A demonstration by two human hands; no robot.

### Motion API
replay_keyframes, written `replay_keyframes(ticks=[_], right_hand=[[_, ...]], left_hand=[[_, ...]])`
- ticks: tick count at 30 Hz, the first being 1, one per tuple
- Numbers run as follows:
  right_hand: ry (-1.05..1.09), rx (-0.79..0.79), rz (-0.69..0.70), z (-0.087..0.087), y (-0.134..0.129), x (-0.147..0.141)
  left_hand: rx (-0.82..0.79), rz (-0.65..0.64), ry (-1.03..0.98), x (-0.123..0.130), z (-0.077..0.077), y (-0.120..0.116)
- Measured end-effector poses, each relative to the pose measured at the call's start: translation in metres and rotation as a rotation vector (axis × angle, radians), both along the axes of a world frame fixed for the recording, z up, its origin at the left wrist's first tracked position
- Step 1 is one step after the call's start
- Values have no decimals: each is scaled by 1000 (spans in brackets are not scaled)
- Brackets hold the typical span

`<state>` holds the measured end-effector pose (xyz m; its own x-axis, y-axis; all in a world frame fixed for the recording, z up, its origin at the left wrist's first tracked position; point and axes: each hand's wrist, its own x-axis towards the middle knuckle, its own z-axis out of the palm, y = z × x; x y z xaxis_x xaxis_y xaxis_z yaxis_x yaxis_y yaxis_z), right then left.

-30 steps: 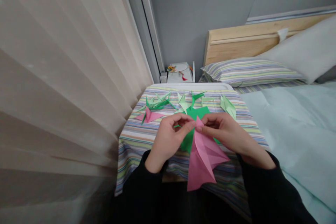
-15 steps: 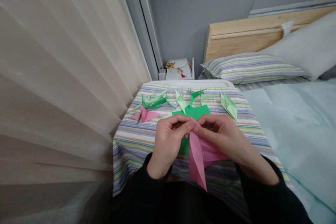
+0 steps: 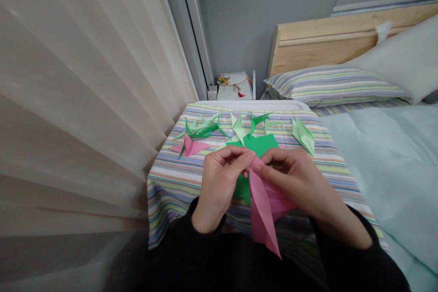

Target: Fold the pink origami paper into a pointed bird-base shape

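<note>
Pink origami paper [image 3: 263, 212], partly folded, hangs from my fingertips above the near part of the table. My left hand [image 3: 221, 187] pinches its top corner between thumb and fingers. Just beside it, my right hand [image 3: 297, 178] grips the same paper along its upper right edge, thumb on top. Below and behind the hands lie green paper sheets [image 3: 262, 143], partly covered by them. A finished pink paper crane [image 3: 189, 146] rests to the left of my hands. Beyond it sit several green paper cranes [image 3: 205, 130], and a pale green folded piece [image 3: 303, 136] lies at the right.
A striped cloth [image 3: 174, 173] covers the small table. A pleated curtain [image 3: 102, 100] hangs close on the left. On the right is a bed with a pale blue cover [image 3: 383, 155] and a striped pillow [image 3: 338, 84]. A white stand [image 3: 236, 86] holding small items is behind the table.
The pink paper's lower tip has swung slightly right and down. Both hands keep their pinch, my right one shifting a little to the right. The camera view has moved slightly.
</note>
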<state>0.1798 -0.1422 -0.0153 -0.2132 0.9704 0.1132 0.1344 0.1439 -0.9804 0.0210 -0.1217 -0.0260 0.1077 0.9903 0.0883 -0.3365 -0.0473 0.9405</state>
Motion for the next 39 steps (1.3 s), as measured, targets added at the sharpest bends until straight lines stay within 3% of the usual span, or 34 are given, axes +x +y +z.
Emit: replay_keyframes(ticks=[10, 22, 28, 32, 39], right_hand=[[62, -68, -4, 7, -3, -2], [-79, -143, 73, 0, 1, 8], [65, -170, -20, -1, 3, 16], [108, -177, -83, -1, 2, 18], [112, -167, -68, 2, 0, 19]], left_hand=[[-3, -50, 75, -4, 7, -6], [59, 65, 128, -4, -1, 4], [55, -127, 265, -7, 10, -2], [-14, -211, 224, -7, 12, -4], [0, -62, 204, -8, 11, -5]])
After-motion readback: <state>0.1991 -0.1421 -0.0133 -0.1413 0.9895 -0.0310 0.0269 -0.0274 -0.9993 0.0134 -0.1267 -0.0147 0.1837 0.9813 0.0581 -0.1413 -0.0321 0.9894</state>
